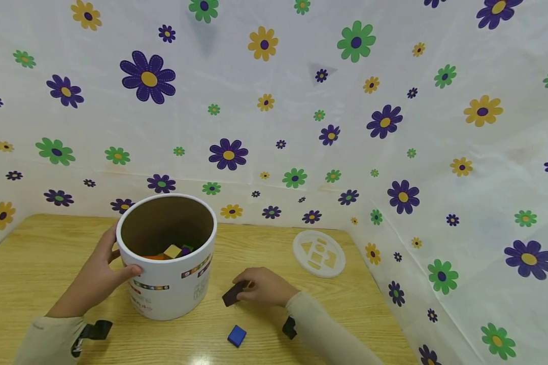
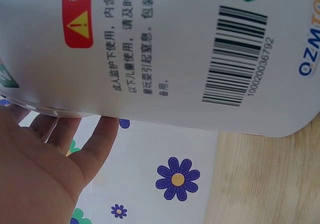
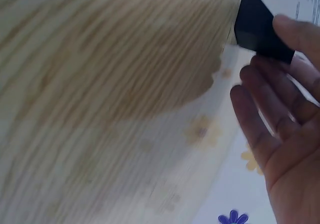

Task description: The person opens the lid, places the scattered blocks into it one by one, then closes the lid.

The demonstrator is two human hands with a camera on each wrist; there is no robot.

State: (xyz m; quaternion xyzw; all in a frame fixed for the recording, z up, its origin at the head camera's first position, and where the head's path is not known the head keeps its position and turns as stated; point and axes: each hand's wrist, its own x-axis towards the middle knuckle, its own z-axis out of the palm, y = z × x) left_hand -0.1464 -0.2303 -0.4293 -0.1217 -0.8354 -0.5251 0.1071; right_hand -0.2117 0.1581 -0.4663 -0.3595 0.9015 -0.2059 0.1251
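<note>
A white, round bucket (image 1: 169,299) with printed sides stands on the table, its top uncovered. My left hand (image 1: 93,276) holds it at the left, thumb on the near side just under the rim and fingers around the far side. In the left wrist view, those fingers touch the bucket's wall (image 2: 185,59) near a barcode. Between thumb and fingers, my right hand (image 1: 267,286) pinches a dark block (image 1: 231,295) close to the table, right of the bucket. That dark block (image 3: 260,29) looks flat-sided in the right wrist view. A blue square block (image 1: 236,335) lies nearer to me.
Inside the bucket are several blocks, among them a yellow block (image 1: 172,251) and an orange block (image 1: 154,257). A white round lid (image 1: 301,262) with shaped cutouts lies at the back right of the wooden table (image 1: 255,243). Flower-printed sheeting (image 1: 292,132) borders the back and sides.
</note>
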